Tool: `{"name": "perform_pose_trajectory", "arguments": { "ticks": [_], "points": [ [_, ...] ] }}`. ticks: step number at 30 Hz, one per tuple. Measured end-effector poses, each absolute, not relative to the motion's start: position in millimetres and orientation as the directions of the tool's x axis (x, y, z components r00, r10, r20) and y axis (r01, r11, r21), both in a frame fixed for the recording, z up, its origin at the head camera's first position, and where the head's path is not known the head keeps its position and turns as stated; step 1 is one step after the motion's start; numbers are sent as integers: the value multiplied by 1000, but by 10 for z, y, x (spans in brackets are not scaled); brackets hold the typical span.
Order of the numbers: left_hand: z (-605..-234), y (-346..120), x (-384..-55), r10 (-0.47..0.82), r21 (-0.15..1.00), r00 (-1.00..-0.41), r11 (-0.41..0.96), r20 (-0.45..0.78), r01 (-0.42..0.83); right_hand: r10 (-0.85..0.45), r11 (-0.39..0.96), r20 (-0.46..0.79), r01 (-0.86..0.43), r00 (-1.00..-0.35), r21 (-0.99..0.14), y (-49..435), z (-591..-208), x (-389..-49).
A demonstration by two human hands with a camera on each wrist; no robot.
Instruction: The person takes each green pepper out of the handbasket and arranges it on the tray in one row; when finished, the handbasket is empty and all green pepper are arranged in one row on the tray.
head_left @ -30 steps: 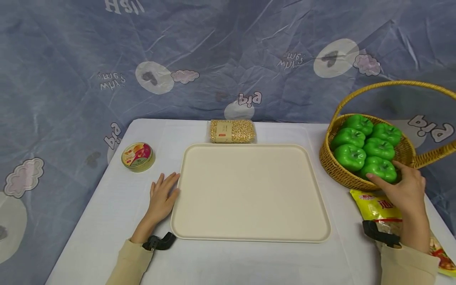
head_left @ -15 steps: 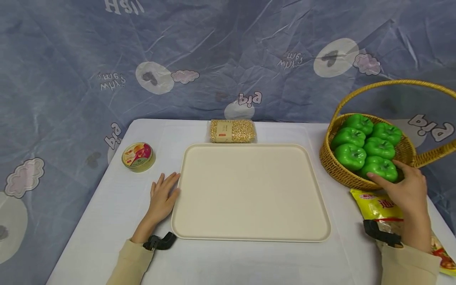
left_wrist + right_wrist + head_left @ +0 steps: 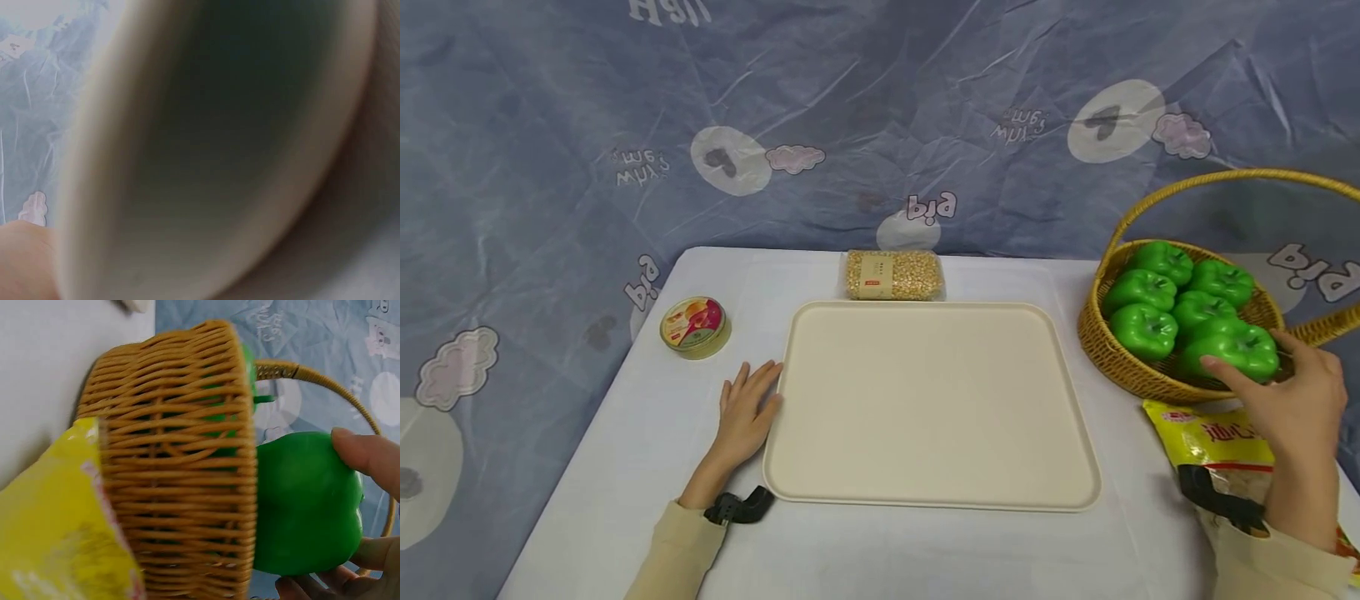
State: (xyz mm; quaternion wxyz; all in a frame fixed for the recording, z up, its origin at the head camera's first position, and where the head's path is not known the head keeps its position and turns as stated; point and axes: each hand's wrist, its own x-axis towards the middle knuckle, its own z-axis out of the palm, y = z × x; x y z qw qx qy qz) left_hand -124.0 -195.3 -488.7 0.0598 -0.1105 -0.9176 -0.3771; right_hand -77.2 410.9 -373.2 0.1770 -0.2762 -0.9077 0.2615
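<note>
My right hand (image 3: 1300, 400) grips a green bell pepper (image 3: 1236, 350) at the front right of the wicker basket (image 3: 1123, 375). In the right wrist view the pepper (image 3: 306, 506) rises above the basket's rim, with thumb on one side and fingers on the other. Several more green bell peppers (image 3: 1142, 329) sit in the basket. My left hand (image 3: 745, 417) lies on the table with spread fingers, its fingertips touching the left edge of the cream tray (image 3: 932, 408). A blurred pale shape very near the lens fills most of the left wrist view.
The basket's tall handle (image 3: 1232, 175) arches over the peppers. A yellow food bag (image 3: 1210, 442) lies in front of the basket, under the right wrist. Behind the tray lies a pack of yellow kernels (image 3: 910, 275). A round tin (image 3: 696, 327) stands at the left.
My right hand has lifted the bell pepper up and to the right, partly out of its place among the others. The left hand stays by the tray. The view has shifted slightly.
</note>
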Motion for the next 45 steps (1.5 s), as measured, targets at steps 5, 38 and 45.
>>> {"name": "perform_pose_trajectory", "arguments": {
  "ticks": [5, 38, 45],
  "points": [
    [-4894, -1949, -1238, 158, 676, -966, 691, 205, 257, 596, 711, 201, 394, -778, -583, 3975, -3581, -736],
    [-4880, -1917, -1262, 159, 682, -968, 687, 196, 251, -136, 668, 263, -285, -955, -688, 1566, -3673, -1538],
    [-4873, -1947, -1246, 150, 673, -970, 699, 191, 241, -251, 623, 207, -321, -946, -713, 819, -3693, -1705]
  ]
}}
